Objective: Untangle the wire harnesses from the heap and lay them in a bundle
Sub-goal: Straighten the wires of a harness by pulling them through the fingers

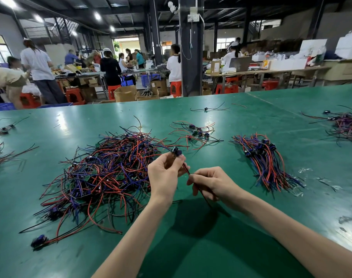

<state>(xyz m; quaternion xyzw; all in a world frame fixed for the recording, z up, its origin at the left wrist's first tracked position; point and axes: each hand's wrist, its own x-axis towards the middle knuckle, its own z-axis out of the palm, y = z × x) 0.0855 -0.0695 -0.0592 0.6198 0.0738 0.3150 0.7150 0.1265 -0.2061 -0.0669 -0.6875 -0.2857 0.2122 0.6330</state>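
Green worktop [191, 247] held the heap [103, 171] beside the left hand [165, 173]. Both hands' fingers [178, 160] pinched one harness [186, 169], the right hand [213, 182] gripping its wires; next, probably laying it on the bundle [265, 161]

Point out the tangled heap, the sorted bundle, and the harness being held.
tangled heap [103, 169]: head view, middle of the pile.
sorted bundle [265, 161]: head view, its wires.
held harness [176, 151]: head view, its connector above the left hand.

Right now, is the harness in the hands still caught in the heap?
No: the harness runs free between the left hand and right hand, apart from the heap.
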